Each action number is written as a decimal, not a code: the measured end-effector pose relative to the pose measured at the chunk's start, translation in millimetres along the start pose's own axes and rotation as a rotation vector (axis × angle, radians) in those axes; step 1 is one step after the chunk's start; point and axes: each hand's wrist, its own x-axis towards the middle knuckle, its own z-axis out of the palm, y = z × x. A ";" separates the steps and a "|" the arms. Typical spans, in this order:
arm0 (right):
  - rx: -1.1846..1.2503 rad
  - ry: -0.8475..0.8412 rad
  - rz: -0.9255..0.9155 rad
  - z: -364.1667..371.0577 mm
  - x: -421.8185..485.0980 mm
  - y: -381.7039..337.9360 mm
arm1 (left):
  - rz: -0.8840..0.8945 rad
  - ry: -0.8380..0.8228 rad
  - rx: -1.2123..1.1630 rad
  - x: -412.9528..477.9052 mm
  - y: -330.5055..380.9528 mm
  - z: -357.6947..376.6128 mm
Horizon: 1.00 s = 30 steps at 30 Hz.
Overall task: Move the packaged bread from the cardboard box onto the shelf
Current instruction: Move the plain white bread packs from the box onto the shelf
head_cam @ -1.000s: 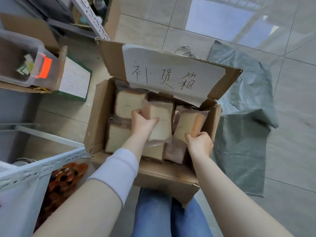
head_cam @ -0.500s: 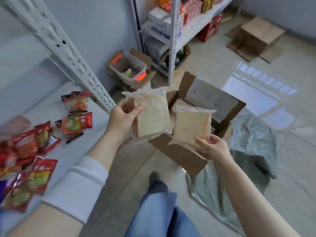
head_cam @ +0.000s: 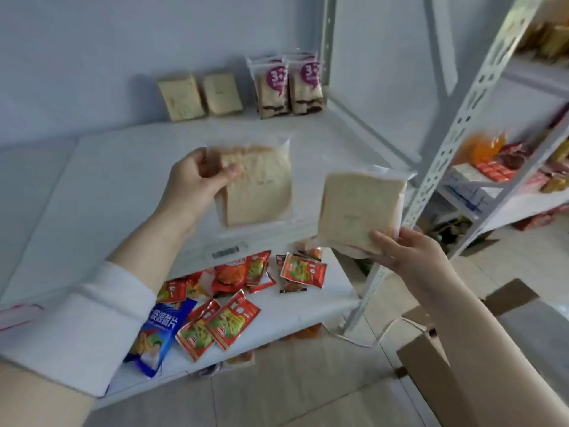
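My left hand (head_cam: 197, 177) grips a clear-wrapped bread slice pack (head_cam: 261, 189) by its upper left corner, holding it above the white shelf (head_cam: 107, 167). My right hand (head_cam: 403, 254) pinches a second bread pack (head_cam: 357, 204) at its lower right corner, just off the shelf's front right edge. Two bread packs (head_cam: 200, 95) stand upright against the back wall of the shelf. The cardboard box (head_cam: 437, 349) sits on the floor at the lower right, largely hidden behind my right forearm.
Two purple-labelled bread packs (head_cam: 289, 87) stand at the shelf's back right. Red snack packets (head_cam: 234, 318) and a blue bag (head_cam: 157, 334) lie on the lower shelf. A perforated white upright (head_cam: 455, 140) rises beside my right hand. Another stocked rack (head_cam: 508, 167) stands at right.
Both hands lifted a bread pack each out of the box, and my view turned left and up from the box to the shelf. The packs now hang over the shelf.
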 end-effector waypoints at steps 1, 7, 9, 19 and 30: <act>-0.004 -0.032 -0.024 25.3 11.9 -8.0 | -0.002 0.026 0.005 13.7 -5.6 -21.8; -0.074 -0.009 -0.134 144.5 100.2 -30.3 | -0.039 0.126 0.050 100.7 -52.9 -101.4; -0.084 0.005 -0.143 171.8 137.0 -35.2 | -0.044 0.153 0.058 132.9 -67.6 -112.3; -0.183 0.082 -0.283 299.6 347.3 -56.5 | -0.045 0.321 0.032 319.9 -132.2 -124.3; -0.494 0.283 -0.491 332.6 400.7 -45.1 | 0.040 0.486 0.070 374.8 -171.4 -105.3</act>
